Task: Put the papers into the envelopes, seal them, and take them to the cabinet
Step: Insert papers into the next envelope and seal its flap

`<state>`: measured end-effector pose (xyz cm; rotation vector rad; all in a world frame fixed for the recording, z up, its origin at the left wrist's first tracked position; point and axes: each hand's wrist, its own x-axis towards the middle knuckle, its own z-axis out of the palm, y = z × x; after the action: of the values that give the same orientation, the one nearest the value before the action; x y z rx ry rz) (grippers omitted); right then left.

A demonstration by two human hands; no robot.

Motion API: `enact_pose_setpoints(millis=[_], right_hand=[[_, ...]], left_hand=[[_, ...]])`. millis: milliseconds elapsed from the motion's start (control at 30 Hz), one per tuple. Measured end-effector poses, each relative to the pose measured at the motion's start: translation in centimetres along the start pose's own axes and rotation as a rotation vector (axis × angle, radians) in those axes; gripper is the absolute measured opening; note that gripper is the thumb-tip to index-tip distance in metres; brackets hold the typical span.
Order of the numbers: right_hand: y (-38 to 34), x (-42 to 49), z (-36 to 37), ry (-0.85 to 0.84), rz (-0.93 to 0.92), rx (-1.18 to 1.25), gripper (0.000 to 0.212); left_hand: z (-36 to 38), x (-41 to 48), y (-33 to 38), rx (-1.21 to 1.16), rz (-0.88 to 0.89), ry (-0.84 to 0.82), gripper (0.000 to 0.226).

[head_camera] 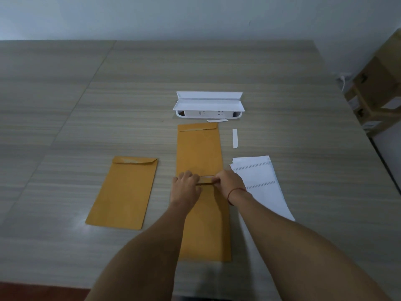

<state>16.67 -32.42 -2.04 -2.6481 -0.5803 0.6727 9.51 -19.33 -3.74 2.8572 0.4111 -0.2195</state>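
Three brown envelopes lie flat on the table (282,88). The near envelope (208,231) lies in front of me, and both hands pinch its top flap. My left hand (185,186) grips the flap's left end and my right hand (227,181) its right end. A second envelope (198,148) lies just beyond, its flap folded down. A third envelope (125,192) lies to the left, flap folded. A stack of white printed papers (260,183) lies to the right of my right hand.
A white plastic tray-like holder (208,105) sits beyond the envelopes. Two white paper strips lie near it, one (235,137) to the right of the middle envelope, one (217,120) just under the holder. Cardboard boxes and a wooden stand (377,90) are off the table's right edge.
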Motion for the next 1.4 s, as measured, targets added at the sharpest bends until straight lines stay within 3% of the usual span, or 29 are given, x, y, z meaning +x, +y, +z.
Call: enact_pose_setpoints(millis=[133,300,567,733,900,967,1100,1233,1400], right_hand=[[0.4,-1.0,1.9,-0.067,-0.076,-0.074,0.037],[0.1,-2.4,3.5,-0.195,-0.076,-0.328,0.074],[-0.7,-3.5,3.3,-0.118,0.055,-0.434,0.061],[-1.7,-3.6,4.5,-0.18,-0.056,-0.3,0.073],[0.1,-4.2,4.2,-0.174,0.0,-0.325,0.07],[0.3,-4.4,3.6,-0.125,0.045,-0.312,0.063],[0.1,-4.6,2.5,0.109,0.105,-0.195,0.03],[-0.2,-4.5,2.2,0.114,0.307,0.049,0.03],[-0.1,-4.2,2.6,0.071,0.584,0.403,0.039]], left_hand=[[0.9,-2.1,-0.4,-0.084,0.044,-0.083,0.045],[1.6,-3.3,-0.2,0.028,-0.005,-0.232,0.058],[1.7,-3.8,-1.1,0.208,-0.16,-0.268,0.054],[2.0,-3.7,0.2,0.076,-0.119,-0.285,0.057],[2.1,-4.4,-1.8,0.094,-0.171,-0.243,0.058],[1.7,-4.3,-1.8,0.108,-0.228,-0.245,0.065],[1.0,-4.7,-0.7,0.034,-0.342,-0.151,0.07],[0.3,-5.1,0.3,-0.184,-0.516,-0.052,0.073],[0.2,-5.0,0.7,-0.396,-0.683,-0.087,0.089]])
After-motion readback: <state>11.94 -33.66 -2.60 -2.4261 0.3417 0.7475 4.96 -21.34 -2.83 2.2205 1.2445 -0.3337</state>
